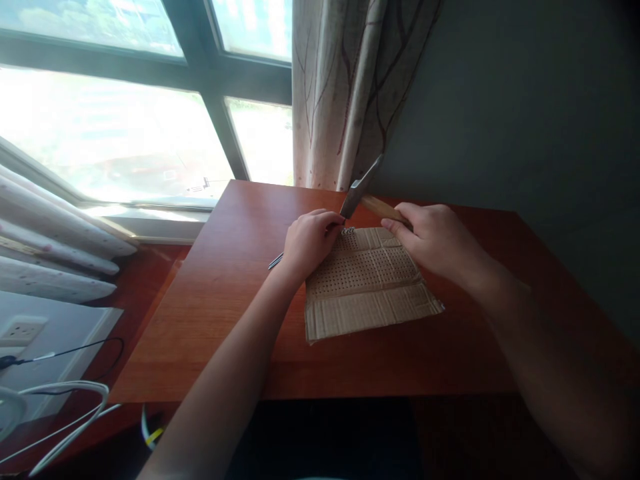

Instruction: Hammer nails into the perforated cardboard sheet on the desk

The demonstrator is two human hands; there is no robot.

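Note:
My right hand is closed round the wooden handle of a hammer, whose metal head is tilted just above my left fingertips. With thumb and finger pinched together, my left hand holds a thin dark nail, mostly hidden by the fingers and the hammer head. Under both hands lies a piece of brown cardboard with rows of small holes. A small cluster of grey metal pieces stands at its far edge beside my left fingers. Several thin metal nails lie on the table, partly behind my left wrist.
The reddish wooden table reaches toward a window and a patterned curtain. A grey wall stands at the right. White cables and a wall socket are at the lower left.

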